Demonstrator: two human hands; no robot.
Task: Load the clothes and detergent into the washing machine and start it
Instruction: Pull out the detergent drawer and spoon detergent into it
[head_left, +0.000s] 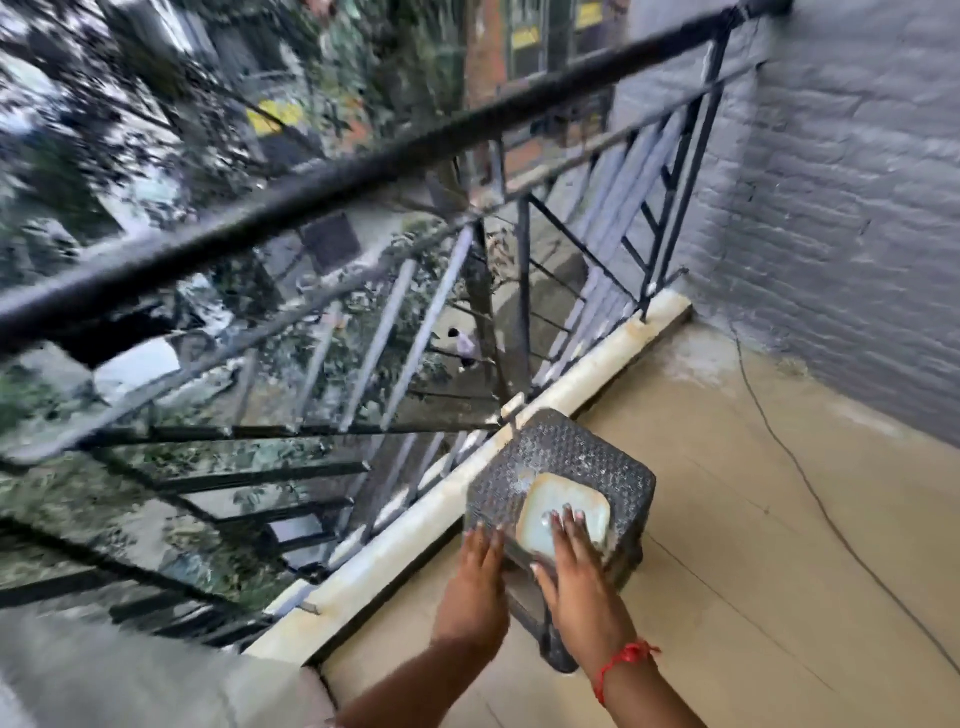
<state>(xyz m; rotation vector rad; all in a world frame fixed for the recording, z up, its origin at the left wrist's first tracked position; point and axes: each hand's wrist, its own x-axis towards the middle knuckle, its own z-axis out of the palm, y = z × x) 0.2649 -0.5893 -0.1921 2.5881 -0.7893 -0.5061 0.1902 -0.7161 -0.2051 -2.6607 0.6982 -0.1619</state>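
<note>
1. A pale dish (563, 512) sits on top of a dark stool (561, 467), low and right of the middle of the frame. It looks square with round corners. I cannot tell what is in it, because the picture is blurry.
2. My right hand (576, 566) lies flat on the dish. My fingers are straight and spread a little, and their tips reach to about the middle of the dish. I am not gripping it.
3. My left hand (475, 587) is just beside it, on the left edge of the stool. Its fingers are straight too, close together, and hold nothing.
4. A red string (621, 662) is tied around my right wrist, near the bottom of the frame.
5. The stool has a bumpy woven top with light spots on it. It stands on a tan tiled floor (753, 545).
6. Just left of the stool runs a low cream curb (467, 499). A black metal railing (363, 176) stands on it and crosses the frame from lower left to upper right.
7. A grey brick wall (857, 208) fills the upper right.
8. A thin dark wire (789, 457) lies across the floor on the right side.
9. Through the railing, in the upper left, I see blurry green trees (130, 104) and buildings far below.
</note>
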